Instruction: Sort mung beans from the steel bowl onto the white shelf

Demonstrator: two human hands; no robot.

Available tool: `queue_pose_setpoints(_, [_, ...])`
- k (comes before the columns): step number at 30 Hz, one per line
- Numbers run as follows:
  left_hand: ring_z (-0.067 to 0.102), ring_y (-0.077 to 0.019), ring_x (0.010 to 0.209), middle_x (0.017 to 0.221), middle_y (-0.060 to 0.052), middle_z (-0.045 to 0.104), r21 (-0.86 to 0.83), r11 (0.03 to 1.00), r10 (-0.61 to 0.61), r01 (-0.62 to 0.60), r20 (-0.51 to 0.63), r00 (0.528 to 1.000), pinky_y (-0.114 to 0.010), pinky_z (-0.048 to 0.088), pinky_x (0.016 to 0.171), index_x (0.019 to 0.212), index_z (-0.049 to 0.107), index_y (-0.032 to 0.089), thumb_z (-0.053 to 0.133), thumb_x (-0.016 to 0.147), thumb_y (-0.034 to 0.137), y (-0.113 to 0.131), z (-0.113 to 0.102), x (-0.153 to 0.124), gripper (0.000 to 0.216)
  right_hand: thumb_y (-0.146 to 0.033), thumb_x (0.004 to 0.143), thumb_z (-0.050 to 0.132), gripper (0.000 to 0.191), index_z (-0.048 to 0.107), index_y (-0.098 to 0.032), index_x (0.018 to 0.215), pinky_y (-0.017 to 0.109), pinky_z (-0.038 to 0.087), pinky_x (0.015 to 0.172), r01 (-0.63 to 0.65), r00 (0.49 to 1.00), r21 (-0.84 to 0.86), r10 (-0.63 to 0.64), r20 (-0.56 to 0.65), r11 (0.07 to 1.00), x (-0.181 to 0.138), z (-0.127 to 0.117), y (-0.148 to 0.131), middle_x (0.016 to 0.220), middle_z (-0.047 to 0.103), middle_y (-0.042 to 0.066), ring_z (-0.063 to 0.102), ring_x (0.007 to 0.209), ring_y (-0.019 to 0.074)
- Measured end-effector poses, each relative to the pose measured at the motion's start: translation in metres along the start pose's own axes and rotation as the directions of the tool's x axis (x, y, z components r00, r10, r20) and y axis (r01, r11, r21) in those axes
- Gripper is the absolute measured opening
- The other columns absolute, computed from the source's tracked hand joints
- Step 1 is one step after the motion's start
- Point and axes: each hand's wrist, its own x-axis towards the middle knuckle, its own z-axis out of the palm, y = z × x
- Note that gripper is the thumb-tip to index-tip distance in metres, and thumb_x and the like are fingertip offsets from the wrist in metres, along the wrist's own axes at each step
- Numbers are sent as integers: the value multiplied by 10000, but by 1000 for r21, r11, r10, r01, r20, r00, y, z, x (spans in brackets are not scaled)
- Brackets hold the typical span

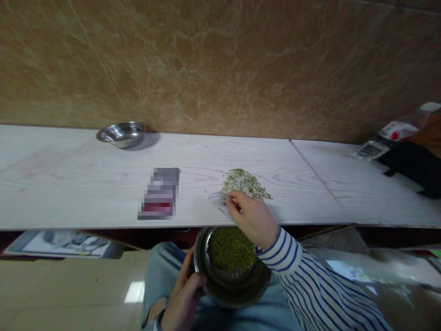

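Note:
My left hand (186, 289) grips the left rim of a metal bowl (237, 299), thumb on the edge. The bowl is on my lap below the table edge and holds many small green mung beans (230, 250). Above it on the tabletop, my right hand (253, 216) pinches a thin, clear plastic piece (218, 200); its exact kind is unclear. Just beyond the fingers lies a loose pile of white grains mixed with green beans (245, 181). My right forearm and sleeve pass over the right side of the bowl and hide part of it.
A small metal bowl (122, 134) stands by the wall at left. Nearer lies a blurred-out flat object (160, 193). At right are a plastic bottle (396, 131) and a black item (413, 165). Papers (65, 243) fill a shelf below the white tabletop (62, 184).

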Motion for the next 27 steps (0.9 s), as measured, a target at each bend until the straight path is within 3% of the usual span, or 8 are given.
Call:
queue_pose_setpoints(4, [563,-194,796,1125,-39,627,13,1000,-12,12,-3,1000,-289,434,636,1312,452,279,556,631,175,-2,-3,3,697,-231,884,455,232,593,-178,1062,288,494,730,-56,998,-42,55,-32,998,0,-8,13,902,716,57,672,814,186])
queue_pose_setpoints(8, [558,-212,905,1148,-29,625,-19,1000,1,-1,1,1000,-298,442,742,1288,484,272,580,619,175,-3,3,1,683,-226,879,462,224,592,-189,1059,289,486,724,-89,995,-84,86,-41,992,3,-17,26,902,717,50,671,819,189])
queue_pose_setpoints(12, [562,-211,869,1153,-38,622,7,1000,-3,3,13,1000,-289,447,662,1304,469,269,582,619,177,-2,8,-1,700,-238,888,457,214,591,-201,1051,277,480,708,-78,996,-102,74,-43,992,9,-21,36,900,717,39,671,811,180])
queue_pose_setpoints(19, [571,-200,827,1091,-41,654,-1,1000,0,0,-9,1000,-274,446,614,1303,477,263,580,590,152,0,11,0,729,-261,902,451,215,594,-207,1054,297,465,720,30,999,-150,-36,-35,988,15,-31,47,894,713,36,657,830,189])
queue_pose_setpoints(27, [583,-215,855,1138,-46,638,-5,1000,5,-5,23,1000,-276,455,603,1281,501,269,583,600,169,-2,12,0,693,-246,905,465,177,600,-191,1005,324,415,751,177,967,-246,-215,-140,953,8,-43,53,897,700,43,629,807,184])
